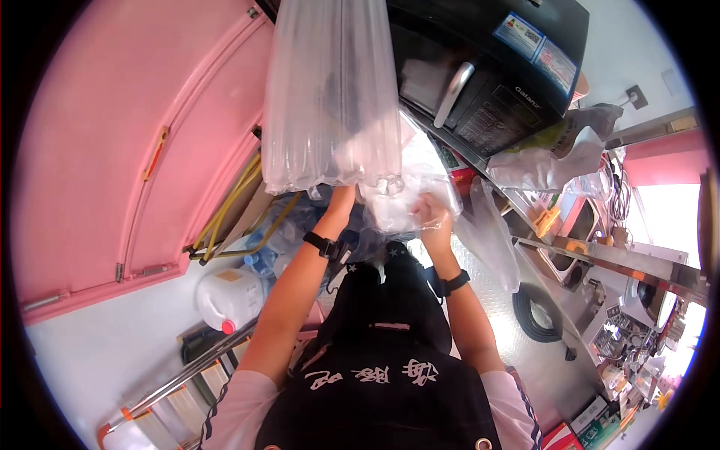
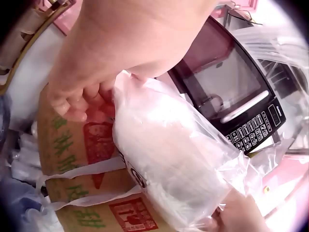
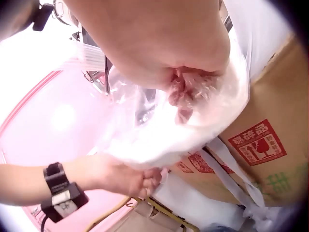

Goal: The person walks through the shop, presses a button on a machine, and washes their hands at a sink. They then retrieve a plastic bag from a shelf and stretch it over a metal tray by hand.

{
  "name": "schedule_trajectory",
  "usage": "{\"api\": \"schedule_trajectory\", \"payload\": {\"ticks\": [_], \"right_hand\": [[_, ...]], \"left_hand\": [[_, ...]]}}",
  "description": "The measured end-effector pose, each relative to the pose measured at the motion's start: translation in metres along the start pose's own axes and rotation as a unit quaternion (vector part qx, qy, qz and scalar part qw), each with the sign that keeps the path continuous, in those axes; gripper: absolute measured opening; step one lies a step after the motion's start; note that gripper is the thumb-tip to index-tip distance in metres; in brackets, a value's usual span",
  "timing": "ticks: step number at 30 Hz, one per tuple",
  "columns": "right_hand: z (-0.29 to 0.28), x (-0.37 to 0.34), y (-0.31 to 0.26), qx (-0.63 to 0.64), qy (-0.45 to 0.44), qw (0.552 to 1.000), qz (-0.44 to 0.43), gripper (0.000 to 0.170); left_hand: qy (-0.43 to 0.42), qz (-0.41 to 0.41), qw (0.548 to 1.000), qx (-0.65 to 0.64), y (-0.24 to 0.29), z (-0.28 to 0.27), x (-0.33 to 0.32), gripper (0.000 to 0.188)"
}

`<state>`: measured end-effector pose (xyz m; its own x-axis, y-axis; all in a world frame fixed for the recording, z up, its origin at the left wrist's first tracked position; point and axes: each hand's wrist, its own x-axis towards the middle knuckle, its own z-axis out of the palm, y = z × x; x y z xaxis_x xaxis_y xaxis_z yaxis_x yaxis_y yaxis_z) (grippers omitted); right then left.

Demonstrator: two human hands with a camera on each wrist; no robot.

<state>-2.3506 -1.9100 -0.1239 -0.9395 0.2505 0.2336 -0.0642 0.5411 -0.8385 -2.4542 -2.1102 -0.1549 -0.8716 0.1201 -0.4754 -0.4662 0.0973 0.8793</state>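
Observation:
A clear plastic bag packed with white, folded plastic-looking contents [image 2: 164, 145] is between my two hands. Dark print shows on its side in the left wrist view. My left hand [image 1: 343, 204] holds one end with curled fingers, partly covered by hanging clear plastic in the head view. At the other end my right hand [image 1: 433, 213] grips the crumpled film, its fingers [image 3: 179, 96] bunched into the plastic. Just beyond the bag stands a brown cardboard box [image 2: 77, 150] with red and green print and white strips across it.
Long clear plastic sleeves [image 1: 330, 97] hang above my left hand. A black microwave [image 1: 480, 90] sits ahead to the right. By the pink wall [image 1: 112, 112] on the left are a white jug [image 1: 229, 296] and a folded ladder [image 1: 169, 401]. A coiled hose [image 1: 536, 311] lies at right.

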Motion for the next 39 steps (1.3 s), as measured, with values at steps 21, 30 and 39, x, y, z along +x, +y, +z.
{"api": "schedule_trajectory", "payload": {"ticks": [21,30,39], "right_hand": [[0.045,0.114,-0.011,0.104,0.024,0.994,0.029,0.014],[0.006,0.086,-0.090,0.117,0.147,0.980,-0.071,0.004],[-0.038,0.094,-0.145,0.115,0.073,0.986,-0.094,0.002]], "left_hand": [[0.221,0.199,0.796,0.528,0.116,0.016,0.144,0.031],[0.062,0.314,0.736,0.597,0.126,0.015,0.050,0.032],[0.052,0.367,0.816,0.443,0.130,0.009,0.043,0.033]]}}
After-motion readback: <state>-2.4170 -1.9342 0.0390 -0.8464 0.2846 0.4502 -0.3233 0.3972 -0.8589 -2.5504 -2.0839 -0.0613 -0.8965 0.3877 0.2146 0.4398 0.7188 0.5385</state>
